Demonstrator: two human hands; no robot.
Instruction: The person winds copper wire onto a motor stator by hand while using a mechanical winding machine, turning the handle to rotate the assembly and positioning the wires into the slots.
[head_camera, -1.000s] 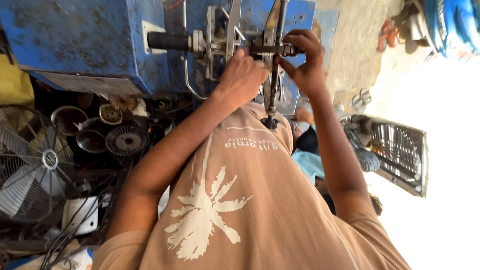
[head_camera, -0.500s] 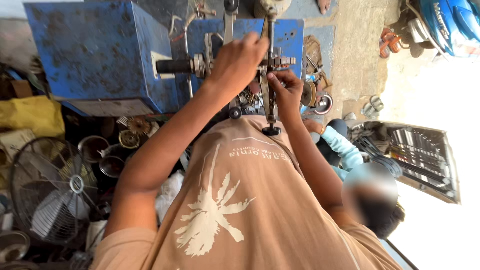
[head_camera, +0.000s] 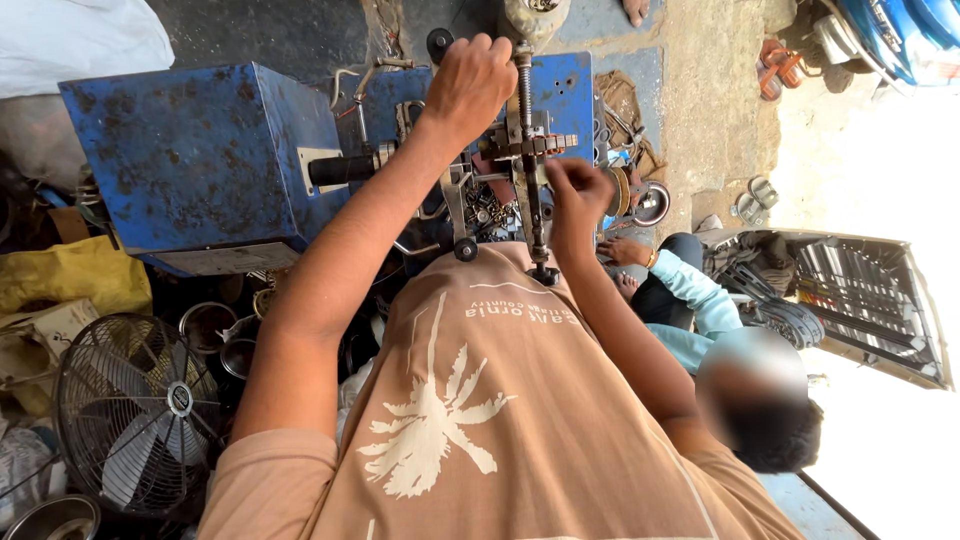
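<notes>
Cluttered workshop floor lay below, w/ a blue-painted, rust-flecked metal machine box (head_camera: 200, 160) as the working surface and scrap parts piled around it. Person's left hand (head_camera: 478, 80) was closed in a fist at the top of the upright threaded steel rod (head_camera: 527, 150), apparently on a handle or knob there; what exactly sat inside the fist couldn't be told. Right hand (head_camera: 575, 195) was pinched shut, fingers curled, at the small toothed metal part (head_camera: 535, 145) clamped on the rod, just beside the blue box's front edge. A black rubber-gripped lever (head_camera: 345, 170) stuck out from the box's side, untouched.

Judging from the pose, the step was turning or pressing the rod while steadying the toothed part. To do it well: left hand should've kept force straight down the rod's axis, no side lean, so the thread didn't bind; right hand needed fingertips clear of the teeth and of any gap that could close, holding only enough to stop the part spinning. Wrist low, elbow tucked.

Nearby: a round grey wire-cage fan (head_camera: 135, 415), a yellow cloth bag (head_camera: 70, 275), and another person in a light-blue sleeve (head_camera: 695, 290) crouched on the floor, well apart from the work.
</notes>
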